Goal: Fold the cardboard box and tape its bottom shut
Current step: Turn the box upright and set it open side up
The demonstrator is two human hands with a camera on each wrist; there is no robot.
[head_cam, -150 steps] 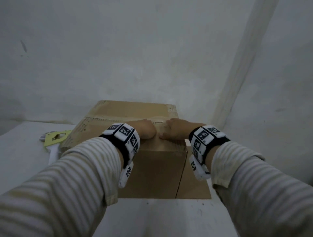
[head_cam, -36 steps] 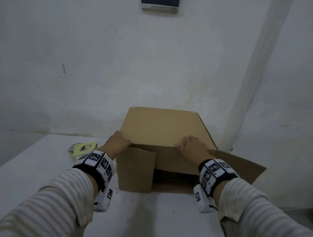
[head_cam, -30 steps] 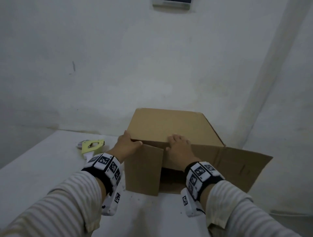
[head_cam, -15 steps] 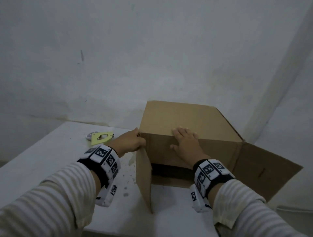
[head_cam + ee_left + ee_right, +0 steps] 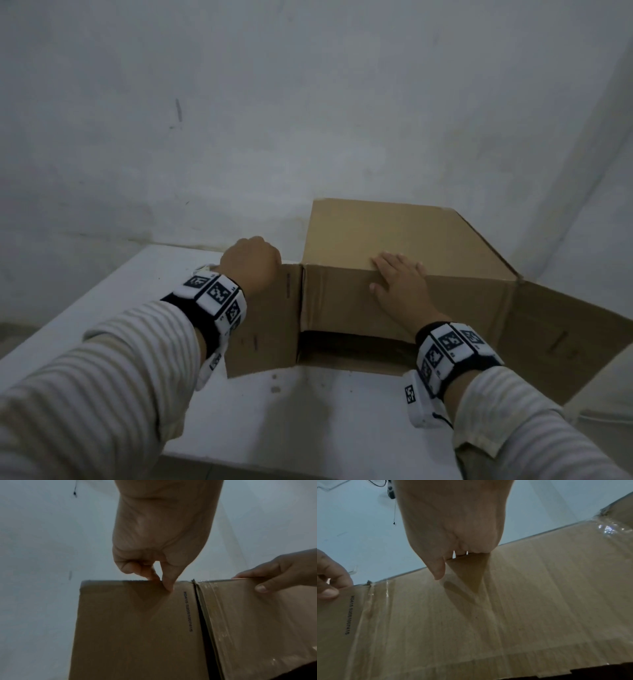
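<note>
On the white table [image 5: 102,308] against the wall lies the brown cardboard box [image 5: 394,236], its open end toward the person. Left hand [image 5: 251,263] pinches the top edge of the left side flap [image 5: 270,325] — thumb in front; right hand [image 5: 400,287] lies flat, fingers spread over the box's upper front edge.

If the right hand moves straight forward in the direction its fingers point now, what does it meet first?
Probably nothing solid at first. The right hand lies flat over the near top edge of the cardboard box, so its fingers would slide along the box's top face toward the wall behind. Depth there is unclear.
</note>
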